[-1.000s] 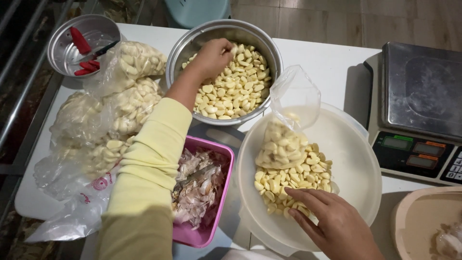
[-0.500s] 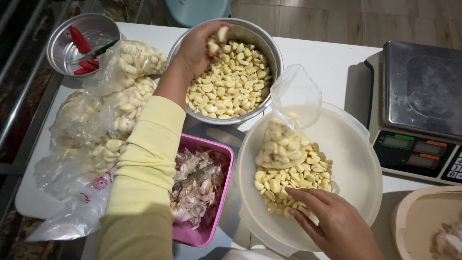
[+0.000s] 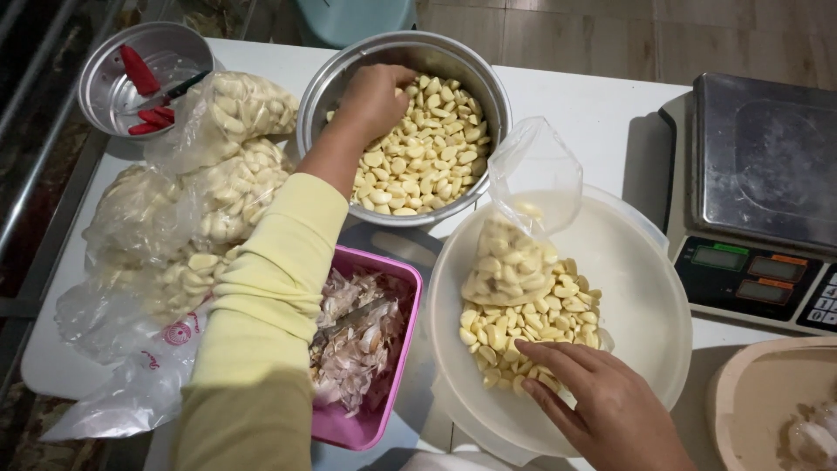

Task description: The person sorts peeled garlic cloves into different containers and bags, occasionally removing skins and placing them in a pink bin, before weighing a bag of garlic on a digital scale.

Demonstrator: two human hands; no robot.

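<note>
My left hand (image 3: 375, 100) reaches into a large metal bowl (image 3: 401, 42), fingers curled down into the peeled garlic cloves (image 3: 427, 166) at its back left. My right hand (image 3: 602, 406) rests with fingers spread on a loose heap of cloves (image 3: 523, 318) inside a white plastic basin (image 3: 636, 296). A clear plastic bag (image 3: 514, 253), partly filled with cloves and with its mouth open towards the metal bowl, lies in the basin just above that heap.
A pink tray (image 3: 408, 288) of garlic skins (image 3: 357, 340) sits under my left sleeve. Several filled bags of cloves (image 3: 227, 174) lie at the left. A small metal bowl (image 3: 105, 96) with red-handled tools stands at the back left, a digital scale (image 3: 758, 174) at the right, a beige bowl (image 3: 758, 401) at the lower right.
My left hand lifted a handful of cloves above the metal bowl, then dropped back down into the cloves. My right hand stayed on the heap in the basin.
</note>
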